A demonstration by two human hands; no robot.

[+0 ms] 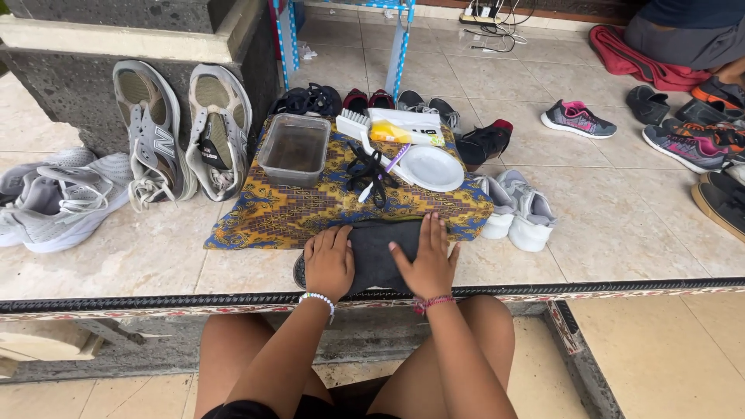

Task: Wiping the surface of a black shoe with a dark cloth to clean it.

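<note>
A black shoe (378,252) lies sideways at the near edge of a yellow and blue patterned cloth (299,209). My left hand (329,262) rests flat on its left part. My right hand (425,258) presses on its right part, fingers spread. Behind the shoe on the cloth lie black laces (368,174), a purple-handled toothbrush (386,169), a white plate (431,167), a white scrub brush (355,126), a yellow-labelled white bottle (405,133) and a clear plastic tub of dark water (294,150).
Two grey sneakers (182,128) lean against a dark stone pillar at left; another grey pair (58,198) lies further left. White shoes (521,208) sit right of the cloth. More shoes line the back and right. A seated person (687,31) is at top right. A tiled step edge runs below my hands.
</note>
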